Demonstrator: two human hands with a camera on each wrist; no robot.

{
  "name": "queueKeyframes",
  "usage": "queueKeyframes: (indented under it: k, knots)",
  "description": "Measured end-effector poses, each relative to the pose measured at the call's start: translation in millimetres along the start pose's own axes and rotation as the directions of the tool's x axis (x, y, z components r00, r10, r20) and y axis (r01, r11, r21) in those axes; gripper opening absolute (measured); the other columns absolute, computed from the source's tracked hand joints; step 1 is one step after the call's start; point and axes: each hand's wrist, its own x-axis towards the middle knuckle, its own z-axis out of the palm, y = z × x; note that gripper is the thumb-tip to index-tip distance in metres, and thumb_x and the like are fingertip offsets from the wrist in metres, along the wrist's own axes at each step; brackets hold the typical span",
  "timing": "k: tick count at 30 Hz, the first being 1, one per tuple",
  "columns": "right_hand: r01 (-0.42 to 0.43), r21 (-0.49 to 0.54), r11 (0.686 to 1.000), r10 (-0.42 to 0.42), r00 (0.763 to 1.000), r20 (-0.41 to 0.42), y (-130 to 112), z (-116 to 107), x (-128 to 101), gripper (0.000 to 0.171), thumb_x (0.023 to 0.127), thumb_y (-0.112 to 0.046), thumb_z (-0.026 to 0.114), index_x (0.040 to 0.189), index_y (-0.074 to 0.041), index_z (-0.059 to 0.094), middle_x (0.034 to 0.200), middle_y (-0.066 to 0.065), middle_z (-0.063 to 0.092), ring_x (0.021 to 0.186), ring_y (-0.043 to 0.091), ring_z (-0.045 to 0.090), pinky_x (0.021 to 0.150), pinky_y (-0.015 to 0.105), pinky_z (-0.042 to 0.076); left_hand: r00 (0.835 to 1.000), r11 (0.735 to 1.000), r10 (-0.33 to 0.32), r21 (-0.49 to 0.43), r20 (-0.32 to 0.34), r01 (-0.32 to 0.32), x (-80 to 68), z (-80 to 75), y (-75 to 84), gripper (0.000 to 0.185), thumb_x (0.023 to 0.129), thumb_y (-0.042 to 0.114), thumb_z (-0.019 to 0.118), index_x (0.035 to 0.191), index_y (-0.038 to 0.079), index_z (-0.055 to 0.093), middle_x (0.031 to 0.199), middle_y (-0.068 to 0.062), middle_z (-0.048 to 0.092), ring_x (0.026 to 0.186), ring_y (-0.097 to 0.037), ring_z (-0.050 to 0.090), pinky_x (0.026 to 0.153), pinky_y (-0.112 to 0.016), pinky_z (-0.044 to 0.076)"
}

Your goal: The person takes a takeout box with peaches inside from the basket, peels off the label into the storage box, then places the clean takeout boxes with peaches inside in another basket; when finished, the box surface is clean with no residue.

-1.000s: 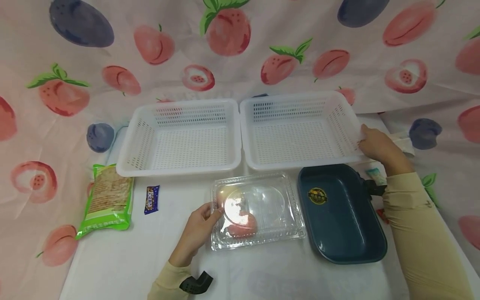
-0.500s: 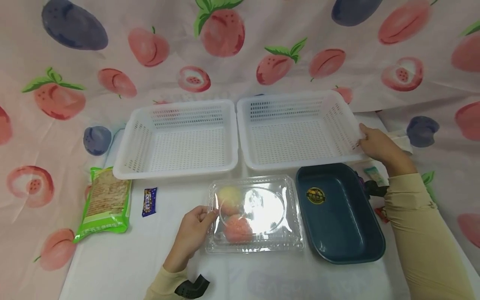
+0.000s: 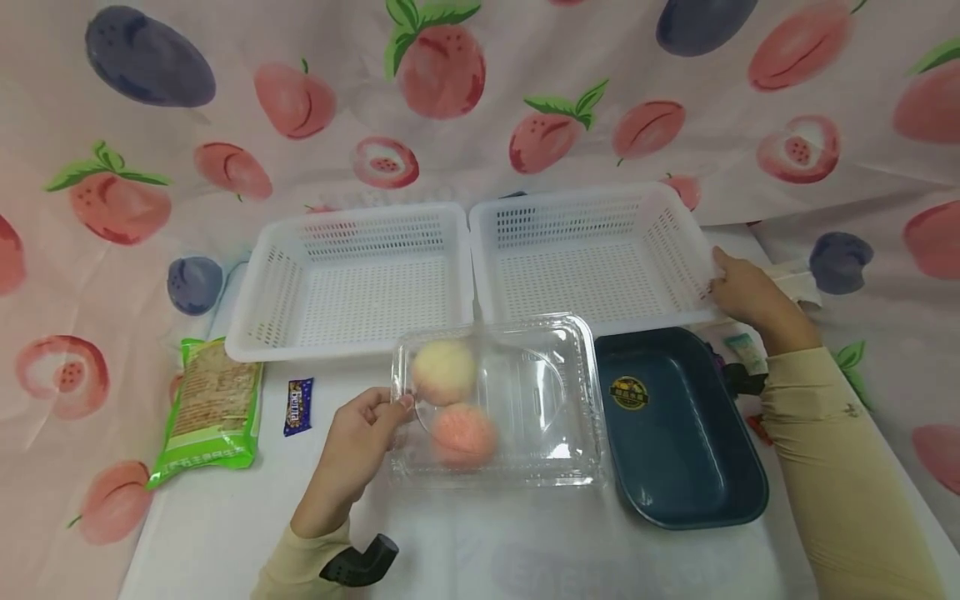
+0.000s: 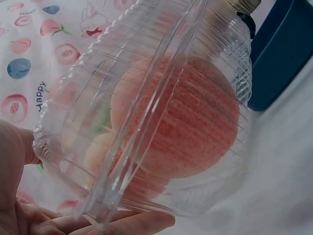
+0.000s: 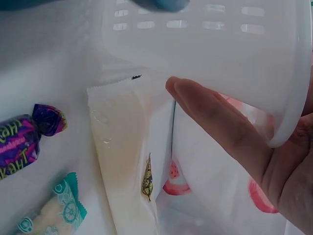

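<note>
Lying at the far left of the tabletop (image 3: 225, 533), a green cracker packet (image 3: 212, 410) is seen with a small dark blue candy (image 3: 299, 406) just beside it, both well apart from either hand. Next comes the left hand (image 3: 352, 442), whose fingers (image 3: 390, 403) are curled on the left short edge of a clear clamshell box (image 3: 498, 400); the thumb is pinched over the rim, as the left wrist view confirms. The box extends rightward from the fingers, its long axis running left to right across the tabletop, and it appears tilted, the held end raised. Two round fruits are held inside it toward the left end: a pale yellow one (image 3: 444, 372) farther from the person and a pink one (image 3: 463, 434) nearer. Behind the box, two white perforated baskets stand touching side by side, the left basket (image 3: 352, 283) and the right basket (image 3: 592, 258), with the box's far edge overlapping their near rims in the head view. A dark blue tray (image 3: 678, 429) lies just right of the box, close enough to block a slide that way. The right hand (image 3: 742, 292) is set against the right basket's outer right wall, fingers (image 5: 215, 117) loosely curved under its rim; a pale sachet (image 5: 129, 147) and wrapped sweets (image 5: 22, 139) lie beside it. The left hand is by far the nearer to the box.
</note>
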Motion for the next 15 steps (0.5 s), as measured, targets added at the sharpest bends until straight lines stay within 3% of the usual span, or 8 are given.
queueKeyframes:
  k: [3,6,15]
  knots:
    - [0.000,-0.011,1.000,0.000,1.000,-0.004,1.1,0.6,0.7,0.067,0.107,-0.009,0.030,0.159,0.007,-0.008,0.161,0.043,0.008,0.149,0.062,0.020,0.123,0.071,0.017,0.999,0.999,0.032,-0.006,0.003,-0.032,2.9,-4.7,8.6,0.031,0.107,0.019,0.059,0.122,-0.007,0.067,0.116,-0.022,0.076,0.102,-0.027,0.076,0.081,-0.033,0.064]
    - [0.004,-0.016,1.000,-0.004,1.000,-0.012,2.2,1.6,1.6,0.066,0.106,-0.008,0.030,0.159,0.008,-0.008,0.161,0.044,0.009,0.149,0.062,0.021,0.122,0.071,0.018,0.998,0.998,0.052,-0.042,0.017,-0.052,8.3,-9.4,18.2,0.035,0.108,0.019,0.056,0.127,-0.010,0.064,0.121,-0.027,0.073,0.112,-0.038,0.074,0.086,-0.040,0.065]
    - [0.004,-0.003,1.000,-0.004,1.000,-0.028,0.7,1.8,-0.6,0.067,0.105,-0.006,0.030,0.160,0.008,-0.006,0.160,0.045,0.012,0.148,0.063,0.023,0.122,0.071,0.019,0.996,0.997,0.060,-0.056,0.068,-0.056,29.0,-20.1,51.3,0.042,0.110,0.023,0.053,0.133,-0.011,0.059,0.124,-0.029,0.071,0.108,-0.033,0.076,0.087,-0.036,0.064]
